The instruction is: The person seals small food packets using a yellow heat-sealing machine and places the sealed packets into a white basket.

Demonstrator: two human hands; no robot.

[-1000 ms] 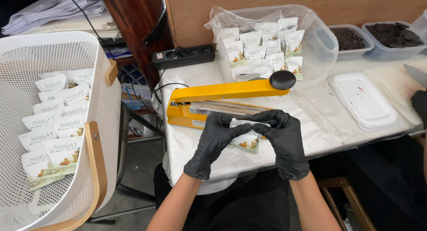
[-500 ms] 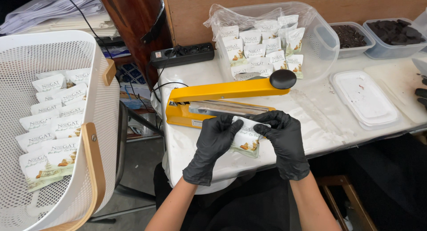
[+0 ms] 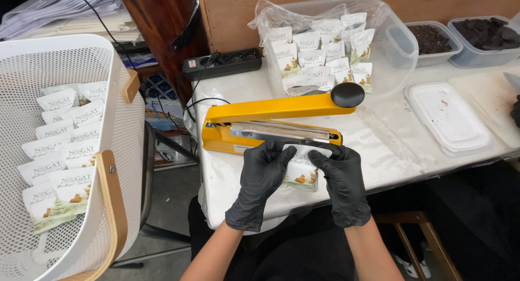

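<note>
A: What did the hands have between them?

B: A small white pouch [image 3: 302,170] with a printed picture low on its face; the left hand [image 3: 260,183] and the right hand [image 3: 341,181], both in black gloves, were clamped on its two side edges, thumbs on the front; it sat just above the white surface [image 3: 390,145], touching or just short of the front edge of the yellow sealer [image 3: 271,121].

A: Which way did it point?

B: Its top edge faced away from the person, toward the sealer's metal bar [image 3: 284,132]; its long axis seemed to run from the person to the machine, tipped slightly; the bottom end was partly hidden by the fingers.

A: Was the sealer shut on it?

B: No; the arm with the black knob [image 3: 348,95] stood lifted, and the pouch top lay at the bar's edge, not under it; whether it was already sealed I could not tell.

A: How far along did the work look?

B: I would judge it about midway; the white mesh basket [image 3: 81,59] on the person's left already held a good row of pouches [image 3: 59,145], while the clear tub [image 3: 398,48] behind the sealer still held a stack of pouches [image 3: 319,51].

A: Anything else about?

B: A black power strip [image 3: 222,63] behind the sealer; a white lid [image 3: 452,118] lying flat to the right; two tubs of dark pieces [image 3: 485,32] at the far right corner.
</note>
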